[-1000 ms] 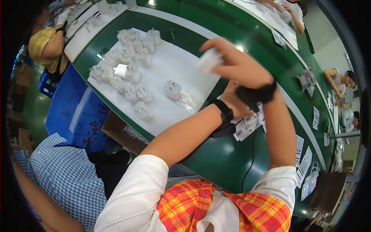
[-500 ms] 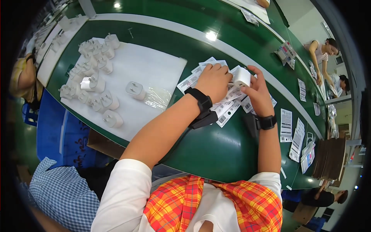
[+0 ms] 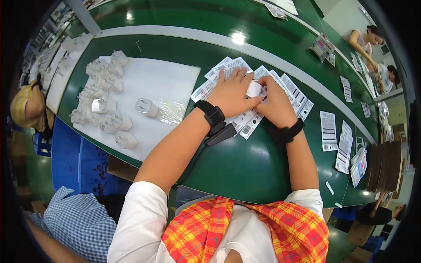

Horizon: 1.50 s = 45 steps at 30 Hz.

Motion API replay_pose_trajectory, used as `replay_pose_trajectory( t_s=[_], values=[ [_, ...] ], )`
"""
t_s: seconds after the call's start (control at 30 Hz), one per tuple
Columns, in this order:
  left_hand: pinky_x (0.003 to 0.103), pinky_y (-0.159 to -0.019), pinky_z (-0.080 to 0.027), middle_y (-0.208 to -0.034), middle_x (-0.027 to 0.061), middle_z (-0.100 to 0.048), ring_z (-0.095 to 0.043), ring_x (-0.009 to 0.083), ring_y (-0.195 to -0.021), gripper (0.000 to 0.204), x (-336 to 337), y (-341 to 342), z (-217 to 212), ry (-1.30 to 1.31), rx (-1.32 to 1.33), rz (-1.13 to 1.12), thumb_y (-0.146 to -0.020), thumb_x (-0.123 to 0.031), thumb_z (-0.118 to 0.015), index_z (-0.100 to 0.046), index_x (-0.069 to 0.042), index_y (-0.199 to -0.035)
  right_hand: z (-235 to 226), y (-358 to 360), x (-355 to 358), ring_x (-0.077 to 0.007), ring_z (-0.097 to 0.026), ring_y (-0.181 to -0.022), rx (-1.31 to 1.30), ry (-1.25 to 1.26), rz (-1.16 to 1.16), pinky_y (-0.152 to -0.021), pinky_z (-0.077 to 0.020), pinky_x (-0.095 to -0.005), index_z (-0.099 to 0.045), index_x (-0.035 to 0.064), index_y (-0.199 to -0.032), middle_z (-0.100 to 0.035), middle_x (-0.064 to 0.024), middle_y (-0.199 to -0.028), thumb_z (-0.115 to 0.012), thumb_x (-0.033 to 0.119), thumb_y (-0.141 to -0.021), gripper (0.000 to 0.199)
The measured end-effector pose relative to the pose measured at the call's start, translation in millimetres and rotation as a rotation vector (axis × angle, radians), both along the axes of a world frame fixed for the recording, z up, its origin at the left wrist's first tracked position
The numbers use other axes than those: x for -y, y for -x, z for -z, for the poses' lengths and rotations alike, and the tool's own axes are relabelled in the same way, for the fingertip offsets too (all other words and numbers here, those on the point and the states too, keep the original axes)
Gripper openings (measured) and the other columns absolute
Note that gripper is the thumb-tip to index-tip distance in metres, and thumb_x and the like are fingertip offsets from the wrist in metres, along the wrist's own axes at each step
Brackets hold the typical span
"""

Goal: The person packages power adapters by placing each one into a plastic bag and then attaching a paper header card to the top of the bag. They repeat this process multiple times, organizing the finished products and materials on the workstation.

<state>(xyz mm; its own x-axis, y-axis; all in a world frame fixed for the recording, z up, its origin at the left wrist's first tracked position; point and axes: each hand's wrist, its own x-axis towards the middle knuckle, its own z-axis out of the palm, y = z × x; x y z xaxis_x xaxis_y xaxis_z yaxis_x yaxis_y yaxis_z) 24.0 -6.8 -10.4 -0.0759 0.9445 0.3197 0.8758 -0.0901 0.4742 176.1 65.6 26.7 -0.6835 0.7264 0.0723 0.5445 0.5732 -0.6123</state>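
Observation:
A white plug charger [image 3: 254,89] is between my two hands, over a fanned spread of white printed cards [image 3: 247,125]. My right hand [image 3: 277,104] is closed on the charger's right side, its fingertips bent around it. Stretched over the cards, my left hand [image 3: 231,93] has its fingers apart, with the index finger and thumb beside the charger. The hands hide the charger's lower part. Left of them, on a white foam sheet [image 3: 149,72], a lone charger [image 3: 146,107] lies by a clear plastic pouch [image 3: 173,112].
Several white chargers [image 3: 105,82] crowd the foam sheet's left side. More printed cards [image 3: 328,130] and a packaged item [image 3: 358,166] lie on the green table [image 3: 245,171] to the right. Blue bins [image 3: 70,162] stand below its left edge. Other people work around the table.
My right hand has come left and down with the charger, meeting my left hand over the cards. The charger has turned, and its face with ports no longer shows. The view has shifted slightly.

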Motion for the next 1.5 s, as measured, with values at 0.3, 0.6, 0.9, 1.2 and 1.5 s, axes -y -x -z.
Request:
replay_pose_trajectory(
  t_s=[0.3, 0.6, 0.9, 1.2, 1.5],
  values=[
    [0.043, -0.107, -0.038, -0.134, 0.0251, -0.051, -0.047, 0.0385, -0.127, 0.046, -1.3, 4.5, -5.5, -0.152, 0.008, 0.015, -0.086, -0.014, -0.059, -0.051, 0.000, -0.130, 6.5, 2.2, -13.2, -0.0188, -0.057, -0.081, -0.065, 0.094, -0.029, -0.074, -0.0474, -0.0302, -0.052, 0.0036, -0.104, -0.060, -0.0131, -0.092, -0.063, 0.004, -0.080, 0.026],
    [0.031, -0.087, -0.049, -0.103, 0.0129, -0.068, -0.064, 0.0224, -0.097, 0.030, -13.9, 27.5, -22.5, -0.241, 1.266, 0.164, -0.083, -0.009, -0.068, -0.064, 0.003, -0.110, -9.4, -1.3, -9.2, -0.0162, -0.058, -0.089, -0.859, 0.590, -0.084, -0.075, -0.0472, -0.0271, -0.049, 0.0046, -0.109, -0.054, -0.0045, -0.101, -0.059, 0.006, -0.089, 0.022],
    [0.025, -0.073, -0.048, -0.093, 0.0047, -0.069, -0.060, 0.0091, -0.082, 0.030, -7.2, 20.6, -20.3, -0.027, 1.097, 0.013, -0.090, -0.019, -0.065, -0.066, 0.004, -0.110, -9.3, -8.8, -12.0, -0.0120, -0.061, -0.089, -0.544, 0.534, -0.016, -0.072, -0.0457, -0.0221, -0.059, 0.0025, -0.108, -0.056, -0.0016, -0.089, -0.060, 0.019, -0.094, 0.022],
    [0.025, -0.067, -0.044, -0.084, 0.0034, -0.069, -0.057, 0.0086, -0.074, 0.024, -14.2, 15.4, -16.9, -0.135, 1.233, 0.027, -0.092, -0.021, -0.064, -0.070, 0.000, -0.101, 9.1, -16.1, -31.4, -0.0127, -0.059, -0.080, -0.651, 0.745, 0.098, -0.076, -0.0472, -0.0252, -0.067, -0.0028, -0.106, -0.063, -0.0032, -0.088, -0.059, 0.025, -0.096, 0.030],
    [0.039, -0.095, -0.034, -0.099, -0.0015, -0.069, -0.054, 0.0238, -0.096, 0.038, 1.7, 25.1, -7.6, 0.115, -0.081, 0.220, -0.082, -0.010, -0.064, -0.069, -0.025, -0.116, 5.1, -51.8, -38.9, -0.0230, -0.061, -0.089, -0.057, -0.303, -0.422, -0.082, -0.0488, -0.0342, -0.071, 0.0050, -0.102, -0.069, -0.0106, -0.093, -0.067, 0.011, -0.082, 0.021]
  ],
)
